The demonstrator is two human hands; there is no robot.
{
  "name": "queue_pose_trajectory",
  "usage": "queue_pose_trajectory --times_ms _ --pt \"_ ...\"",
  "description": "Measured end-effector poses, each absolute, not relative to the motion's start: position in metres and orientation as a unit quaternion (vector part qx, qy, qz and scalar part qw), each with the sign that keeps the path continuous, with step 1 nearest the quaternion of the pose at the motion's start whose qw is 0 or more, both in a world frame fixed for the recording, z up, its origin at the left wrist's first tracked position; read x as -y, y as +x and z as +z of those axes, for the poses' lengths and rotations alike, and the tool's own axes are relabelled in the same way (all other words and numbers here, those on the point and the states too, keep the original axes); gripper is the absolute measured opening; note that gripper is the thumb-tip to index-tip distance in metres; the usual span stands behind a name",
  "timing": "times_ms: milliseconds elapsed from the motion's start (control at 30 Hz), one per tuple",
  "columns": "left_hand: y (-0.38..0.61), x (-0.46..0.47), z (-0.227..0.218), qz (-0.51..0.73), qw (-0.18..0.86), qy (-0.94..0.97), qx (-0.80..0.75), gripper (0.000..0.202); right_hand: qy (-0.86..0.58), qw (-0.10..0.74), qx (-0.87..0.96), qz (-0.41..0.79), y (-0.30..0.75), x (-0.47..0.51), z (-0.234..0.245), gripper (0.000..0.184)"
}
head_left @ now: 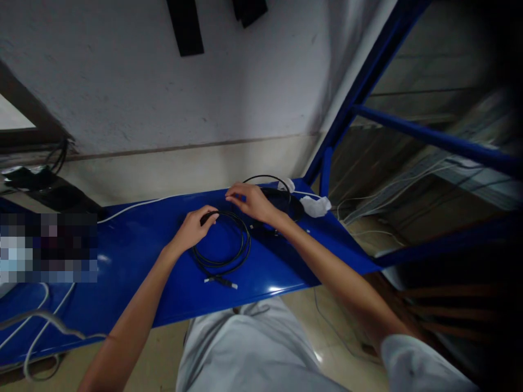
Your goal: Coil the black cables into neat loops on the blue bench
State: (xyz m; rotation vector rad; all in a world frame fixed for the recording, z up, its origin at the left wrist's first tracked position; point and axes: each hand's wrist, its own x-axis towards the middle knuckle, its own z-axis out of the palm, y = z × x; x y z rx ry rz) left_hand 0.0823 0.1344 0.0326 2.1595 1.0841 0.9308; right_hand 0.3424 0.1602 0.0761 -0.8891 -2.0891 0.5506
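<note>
A black cable [245, 251] lies in a round coil of several loops on the blue table. Its two ends with metal plugs [220, 280] rest at the near side of the coil. My left hand [196, 227] is closed on the coil's upper left part, thumb and fingers pinching the loops. Just beyond the coil's upper right, my right hand [251, 200] is raised with its fingers bent in toward the thumb. What those fingertips hold, if anything, is too small to make out. Behind and below this hand lie more black cables [295, 207], one arching up behind it.
The narrow blue table [175, 294] runs along a wall. Crumpled white plastic [315, 207] sits at its right end, beside a blue metal frame [327, 169]. A white cord [141, 204] follows the back edge. White cables [44, 316] hang over the left front edge.
</note>
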Motion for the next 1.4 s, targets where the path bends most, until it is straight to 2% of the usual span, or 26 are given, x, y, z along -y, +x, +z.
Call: queue_pose_trajectory --times_ms 67,233,367,567,900,1033,1400 --pt "0.077 -0.132 0.029 0.369 0.261 0.793 -0.409 0.026 -0.330 0.380 0.812 0.296 0.321 -0.163 0.060 0.021" --pt "0.067 -0.131 0.030 0.392 0.248 0.786 -0.409 0.023 -0.318 0.418 0.689 0.500 0.312 -0.161 0.027 0.031" --pt "0.069 -0.130 0.030 0.404 0.244 0.778 -0.414 0.023 -0.303 0.409 0.634 0.583 0.317 -0.153 0.020 0.031" --pt "0.077 -0.125 0.025 0.424 0.247 0.772 -0.403 0.026 -0.301 0.395 0.600 0.627 0.309 -0.148 0.019 0.025" --pt "0.083 -0.124 0.030 0.431 0.179 0.811 -0.353 0.020 -0.285 0.386 0.483 0.732 0.308 -0.149 0.012 0.038" --pt "0.080 -0.122 0.029 0.414 0.173 0.819 -0.358 0.025 -0.289 0.372 0.440 0.765 0.310 -0.149 0.014 0.036" --pt "0.086 -0.121 0.023 0.403 0.141 0.815 -0.391 0.026 -0.300 0.384 0.419 0.766 0.312 -0.153 0.014 0.030"
